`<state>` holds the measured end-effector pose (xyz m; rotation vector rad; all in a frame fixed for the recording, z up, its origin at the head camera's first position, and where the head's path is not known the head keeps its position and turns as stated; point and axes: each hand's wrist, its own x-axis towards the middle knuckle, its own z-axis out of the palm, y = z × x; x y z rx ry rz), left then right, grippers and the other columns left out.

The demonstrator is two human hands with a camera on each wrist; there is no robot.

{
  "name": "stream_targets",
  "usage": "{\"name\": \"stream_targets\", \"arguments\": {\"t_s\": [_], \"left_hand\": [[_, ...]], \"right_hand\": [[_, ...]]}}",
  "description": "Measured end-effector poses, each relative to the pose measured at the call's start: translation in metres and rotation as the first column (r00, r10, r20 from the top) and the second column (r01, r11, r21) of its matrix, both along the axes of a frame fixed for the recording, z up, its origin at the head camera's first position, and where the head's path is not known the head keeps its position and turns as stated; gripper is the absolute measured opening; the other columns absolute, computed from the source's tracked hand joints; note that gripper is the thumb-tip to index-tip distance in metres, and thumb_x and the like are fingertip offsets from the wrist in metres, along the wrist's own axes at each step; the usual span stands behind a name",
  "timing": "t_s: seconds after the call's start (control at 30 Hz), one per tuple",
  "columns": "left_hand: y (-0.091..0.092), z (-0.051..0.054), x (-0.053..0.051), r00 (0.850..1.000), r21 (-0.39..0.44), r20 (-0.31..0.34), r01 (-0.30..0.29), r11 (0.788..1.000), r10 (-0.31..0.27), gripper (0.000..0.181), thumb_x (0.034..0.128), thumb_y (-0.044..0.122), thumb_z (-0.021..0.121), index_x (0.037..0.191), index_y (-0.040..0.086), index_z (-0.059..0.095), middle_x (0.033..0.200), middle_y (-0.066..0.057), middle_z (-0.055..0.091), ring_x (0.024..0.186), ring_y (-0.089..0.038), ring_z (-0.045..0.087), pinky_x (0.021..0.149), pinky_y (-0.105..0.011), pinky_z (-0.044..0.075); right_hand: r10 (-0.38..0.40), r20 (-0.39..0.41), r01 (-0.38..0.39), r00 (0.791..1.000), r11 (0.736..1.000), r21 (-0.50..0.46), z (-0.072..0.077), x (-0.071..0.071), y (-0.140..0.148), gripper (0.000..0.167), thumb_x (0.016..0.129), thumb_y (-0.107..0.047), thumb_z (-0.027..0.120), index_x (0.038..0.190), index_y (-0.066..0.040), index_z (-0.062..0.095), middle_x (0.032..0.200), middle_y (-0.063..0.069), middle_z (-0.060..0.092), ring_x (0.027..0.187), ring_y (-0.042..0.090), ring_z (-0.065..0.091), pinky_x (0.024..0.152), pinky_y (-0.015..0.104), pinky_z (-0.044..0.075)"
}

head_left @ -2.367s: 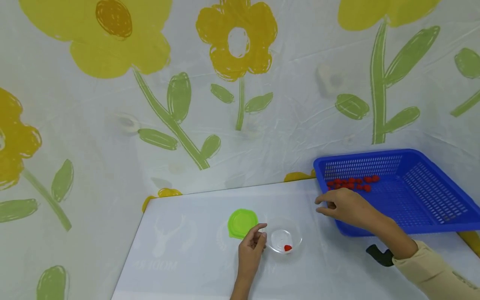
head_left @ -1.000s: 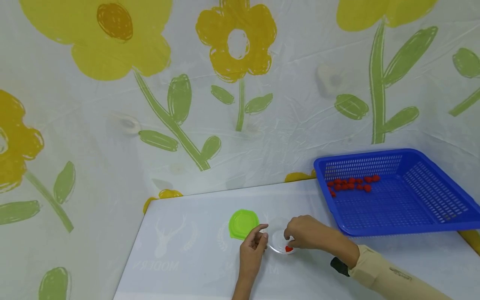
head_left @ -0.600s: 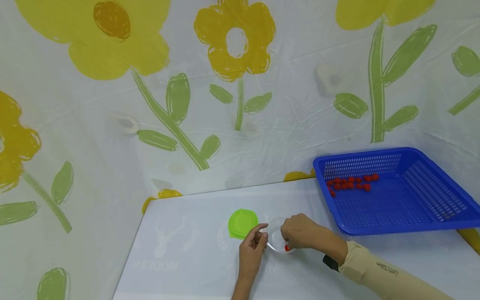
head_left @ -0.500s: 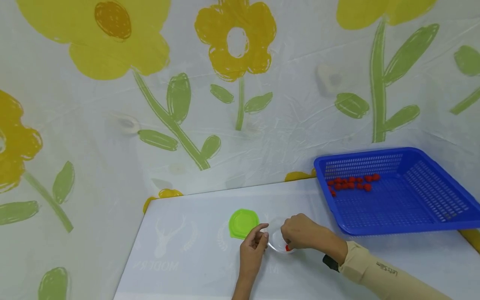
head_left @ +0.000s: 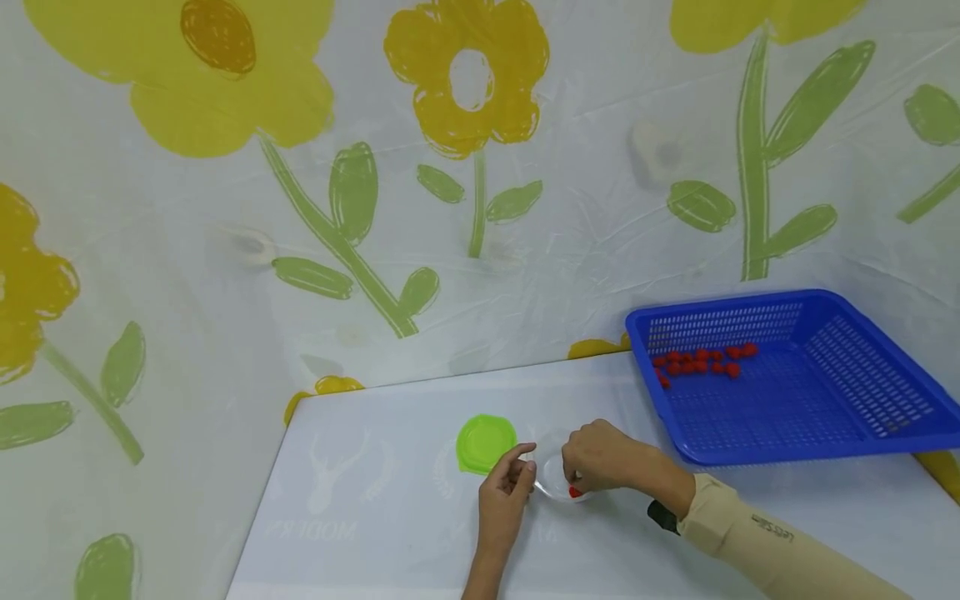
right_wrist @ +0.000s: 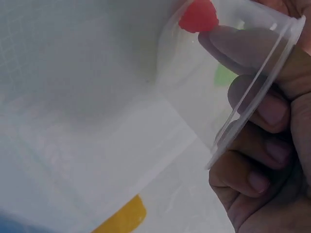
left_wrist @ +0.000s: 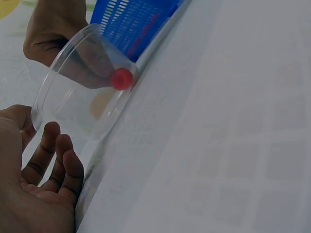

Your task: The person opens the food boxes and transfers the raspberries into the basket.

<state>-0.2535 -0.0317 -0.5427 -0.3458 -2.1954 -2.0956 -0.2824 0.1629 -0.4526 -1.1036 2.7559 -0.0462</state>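
A clear plastic cup [head_left: 551,487] stands on the white table, with a small red berry-like piece [head_left: 575,492] low inside it. My right hand [head_left: 603,458] reaches into the cup from the right. In the right wrist view, thumb and finger come together at the red piece [right_wrist: 199,17] and seem to pinch it. On the cup's left side rests my left hand [head_left: 502,500], index finger reaching out and the others loosely bent. The left wrist view has its fingers [left_wrist: 63,160] beside the cup's rim, curled round nothing; whether they touch the rim I cannot tell.
Just left of the cup lies a bright green lid [head_left: 486,444]. A blue perforated basket [head_left: 795,417] stands at the back right, several red pieces [head_left: 701,357] gathered along its left side. Behind the table hangs a flower-printed cloth [head_left: 570,200].
My right hand has come from the basket's left edge leftward to the cup, then lowered and closed its fingers at the red piece. Over the last half second it barely moves. The left hand stays put.
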Motion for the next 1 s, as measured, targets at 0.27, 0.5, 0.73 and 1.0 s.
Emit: {"name": "stream_targets", "arguments": {"t_s": [0.27,0.5,0.73,1.0], "left_hand": [[0.001,0.009,0.002,0.999,-0.024,-0.041,-0.029,0.999,0.028,0.023,0.0976,0.007,0.064,0.12,0.007,0.069,0.081,-0.007,0.063,0.064,-0.003,0.053,0.055,-0.018,0.047],[0.004,0.025,0.008,1.0,-0.002,-0.01,-0.019,1.0,0.019,0.023,0.0966,0.004,0.065,0.119,0.0,0.068,0.081,-0.01,0.063,0.064,-0.006,0.053,0.057,-0.017,0.047],[0.005,0.002,0.0,0.999,-0.026,-0.032,-0.021,0.999,0.02,0.024,0.098,0.009,0.065,0.121,0.01,0.069,0.082,-0.004,0.063,0.065,-0.004,0.054,0.056,-0.018,0.049],[0.001,0.0,0.001,1.0,-0.027,-0.017,-0.011,1.0,0.011,0.023,0.0988,0.016,0.065,0.121,0.016,0.069,0.083,-0.005,0.064,0.066,-0.006,0.056,0.058,-0.019,0.049]], "right_hand": [[-0.004,0.015,0.004,1.0,1.0,0.026,0.001,0.0,-0.004,0.013,0.077,-0.038,0.086,0.077,-0.026,0.081,0.069,-0.014,0.064,0.06,0.004,0.051,0.055,0.022,0.044],[-0.059,0.087,0.064,0.994,0.996,-0.06,0.0,-0.001,0.002,0.008,0.078,-0.032,0.085,0.078,-0.025,0.08,0.071,-0.014,0.064,0.064,0.004,0.051,0.058,0.024,0.045],[-0.075,0.093,0.098,0.993,0.955,-0.281,0.008,0.0,0.017,0.004,0.083,-0.021,0.081,0.085,-0.018,0.08,0.066,-0.019,0.056,0.059,-0.001,0.045,0.054,0.02,0.041],[-0.13,0.065,0.145,0.989,0.902,-0.406,0.032,0.0,0.038,0.008,0.087,-0.017,0.077,0.094,-0.017,0.08,0.063,-0.019,0.049,0.057,-0.001,0.041,0.05,0.019,0.037]]}}
